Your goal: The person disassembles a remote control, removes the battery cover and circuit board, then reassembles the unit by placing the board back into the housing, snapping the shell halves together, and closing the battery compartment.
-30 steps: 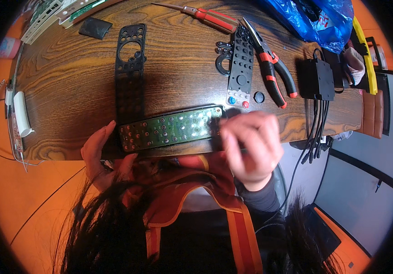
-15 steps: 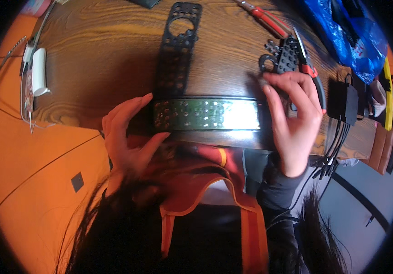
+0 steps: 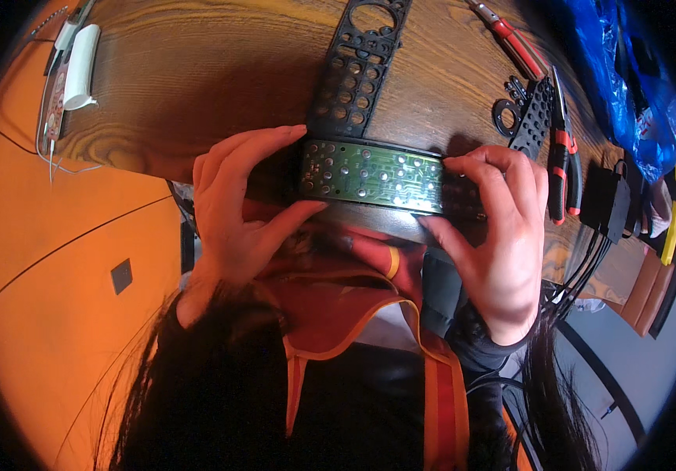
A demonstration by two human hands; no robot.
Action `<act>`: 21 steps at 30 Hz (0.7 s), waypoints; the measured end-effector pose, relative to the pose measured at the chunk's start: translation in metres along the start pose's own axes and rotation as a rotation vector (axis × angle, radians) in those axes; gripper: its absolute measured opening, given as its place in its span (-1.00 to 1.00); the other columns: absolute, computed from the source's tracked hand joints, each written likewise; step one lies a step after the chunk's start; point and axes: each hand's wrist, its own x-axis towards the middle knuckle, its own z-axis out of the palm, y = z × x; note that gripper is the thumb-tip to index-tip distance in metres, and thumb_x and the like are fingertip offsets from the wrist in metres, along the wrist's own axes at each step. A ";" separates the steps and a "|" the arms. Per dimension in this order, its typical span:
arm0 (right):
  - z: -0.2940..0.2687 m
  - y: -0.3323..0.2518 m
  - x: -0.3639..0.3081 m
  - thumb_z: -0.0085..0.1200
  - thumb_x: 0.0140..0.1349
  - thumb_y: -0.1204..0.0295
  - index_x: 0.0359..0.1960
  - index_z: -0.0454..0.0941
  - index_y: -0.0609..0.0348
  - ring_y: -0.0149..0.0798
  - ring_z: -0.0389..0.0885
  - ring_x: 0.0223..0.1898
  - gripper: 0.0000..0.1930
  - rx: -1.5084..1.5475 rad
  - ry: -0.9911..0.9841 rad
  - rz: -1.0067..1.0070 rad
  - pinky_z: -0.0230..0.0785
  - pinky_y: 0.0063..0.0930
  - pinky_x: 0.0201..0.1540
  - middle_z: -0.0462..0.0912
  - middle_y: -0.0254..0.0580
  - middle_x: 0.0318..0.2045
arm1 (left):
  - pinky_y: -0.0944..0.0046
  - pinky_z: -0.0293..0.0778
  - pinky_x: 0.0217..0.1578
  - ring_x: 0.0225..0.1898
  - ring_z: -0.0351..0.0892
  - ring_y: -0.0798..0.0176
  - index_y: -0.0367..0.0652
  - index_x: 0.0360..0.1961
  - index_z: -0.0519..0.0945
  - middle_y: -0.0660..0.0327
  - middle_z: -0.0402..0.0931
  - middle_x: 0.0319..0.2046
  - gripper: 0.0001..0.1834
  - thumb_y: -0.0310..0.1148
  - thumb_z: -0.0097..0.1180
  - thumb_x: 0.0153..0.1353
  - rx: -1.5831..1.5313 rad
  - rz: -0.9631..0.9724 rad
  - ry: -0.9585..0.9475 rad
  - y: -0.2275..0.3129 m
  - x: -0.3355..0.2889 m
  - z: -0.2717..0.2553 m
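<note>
A long green circuit board (image 3: 369,179) with round metallic contact spots lies in a narrow black casing (image 3: 463,196) near the table's front edge. My left hand (image 3: 236,208) is curled round its left end, fingers on the far edge and thumb on the near edge. My right hand (image 3: 502,228) grips toward the right end, fingertips at the far side, thumb at the near side. Just beyond the board lies a black perforated cover plate (image 3: 346,98) with rows of round holes and one large ring opening.
On the right lie a black studded keypad (image 3: 534,118), a black ring piece (image 3: 506,116), red-and-black pliers (image 3: 561,149) and a red-handled screwdriver (image 3: 514,43). Beyond them are a blue plastic bag (image 3: 628,86) and a black box with cables (image 3: 608,200). A white cylinder (image 3: 81,67) sits at the left.
My right hand has closed onto the circuit board's right part, its thumb now at the near edge. The whole view has shifted, and the glare on the board has faded.
</note>
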 end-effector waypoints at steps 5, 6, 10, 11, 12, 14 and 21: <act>-0.002 -0.001 0.005 0.31 -0.36 0.60 -0.24 0.44 0.17 0.01 0.34 -0.10 -0.49 0.041 -0.022 -0.023 0.22 -0.25 -0.02 0.43 -0.10 -0.18 | 0.25 0.25 -0.01 -0.02 0.46 0.18 -0.16 0.01 0.49 0.25 0.55 -0.06 -0.33 -0.34 0.43 -0.24 -0.047 -0.023 0.016 -0.001 -0.001 0.001; -0.002 0.000 0.005 0.32 -0.37 0.61 -0.24 0.43 0.17 0.01 0.34 -0.10 -0.48 0.051 -0.026 -0.023 0.22 -0.25 -0.02 0.42 -0.10 -0.18 | 0.25 0.25 -0.01 -0.02 0.46 0.18 -0.15 0.01 0.49 0.26 0.56 -0.06 -0.33 -0.34 0.43 -0.24 -0.083 -0.039 0.020 -0.001 -0.002 0.002; -0.002 0.001 0.007 0.32 -0.39 0.64 -0.25 0.38 0.17 0.01 0.33 -0.11 -0.46 0.076 -0.053 -0.018 0.21 -0.24 -0.03 0.42 -0.09 -0.18 | 0.25 0.25 -0.02 -0.02 0.46 0.20 -0.15 0.01 0.48 0.29 0.56 -0.06 -0.32 -0.37 0.43 -0.25 -0.089 -0.046 0.011 -0.002 -0.003 0.001; -0.002 0.002 0.007 0.32 -0.39 0.64 -0.26 0.37 0.17 0.01 0.32 -0.12 -0.46 0.105 -0.062 -0.024 0.21 -0.24 -0.03 0.41 -0.09 -0.19 | 0.26 0.25 -0.02 -0.02 0.46 0.21 -0.14 0.01 0.48 0.29 0.56 -0.06 -0.32 -0.37 0.42 -0.25 -0.079 -0.054 0.001 -0.003 -0.003 0.001; -0.002 0.002 0.007 0.32 -0.39 0.64 -0.26 0.36 0.17 0.01 0.32 -0.12 -0.46 0.123 -0.072 -0.029 0.21 -0.25 -0.03 0.41 -0.09 -0.19 | 0.26 0.25 -0.03 -0.02 0.46 0.21 -0.14 0.01 0.48 0.30 0.56 -0.06 -0.32 -0.38 0.42 -0.25 -0.091 -0.069 -0.008 -0.003 -0.003 0.001; -0.001 0.004 0.007 0.32 -0.38 0.63 -0.28 0.36 0.16 0.00 0.32 -0.14 -0.48 0.128 -0.068 -0.036 0.21 -0.25 -0.04 0.41 -0.09 -0.20 | 0.26 0.24 -0.03 -0.02 0.46 0.22 -0.13 0.02 0.48 0.30 0.56 -0.06 -0.32 -0.38 0.42 -0.25 -0.068 -0.031 0.000 -0.003 -0.002 0.001; 0.005 0.008 0.001 0.34 -0.34 0.57 -0.41 0.46 0.15 -0.08 0.38 -0.19 -0.62 0.135 0.048 -0.140 0.25 -0.29 -0.12 0.45 -0.14 -0.25 | 0.26 0.24 -0.03 -0.02 0.46 0.21 -0.11 0.02 0.49 0.29 0.55 -0.06 -0.33 -0.36 0.42 -0.24 -0.094 -0.039 0.021 -0.005 -0.004 0.002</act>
